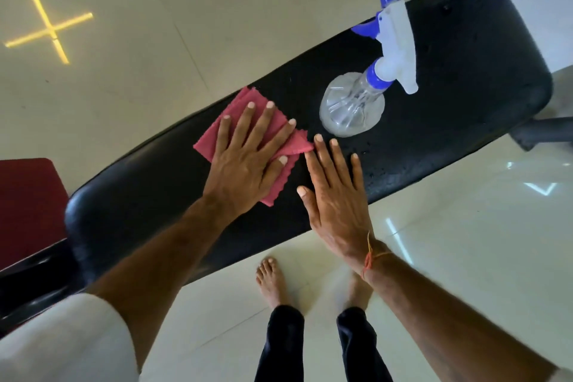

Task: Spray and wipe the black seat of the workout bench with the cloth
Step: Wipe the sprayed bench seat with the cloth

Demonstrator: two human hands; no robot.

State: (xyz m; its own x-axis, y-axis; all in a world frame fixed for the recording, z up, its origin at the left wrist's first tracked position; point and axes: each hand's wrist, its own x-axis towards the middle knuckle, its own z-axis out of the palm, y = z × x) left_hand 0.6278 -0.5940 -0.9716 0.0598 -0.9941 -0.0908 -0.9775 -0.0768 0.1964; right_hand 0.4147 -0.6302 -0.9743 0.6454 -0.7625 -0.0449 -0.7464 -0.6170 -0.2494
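From the head camera, the black seat of the workout bench runs slantwise across the view and serves as the worktop, with everything placed here relative to the spray bottle. That clear bottle, with its white and blue trigger head, stands upright on the seat toward the far end. Just beside it, on the side nearer the seat's other end, the pink cloth lies folded flat on the padding. The left hand is spread open, palm down, pressing on top of the cloth with fingers fanned. The right hand is also open and flat, palm down on the bare seat just below the bottle, its fingertips touching or nearly touching the cloth's pointed corner; an orange thread is tied at its wrist. Small wet specks dot the seat around the bottle. Below the seat's near edge, bare feet stand on the pale tiled floor.
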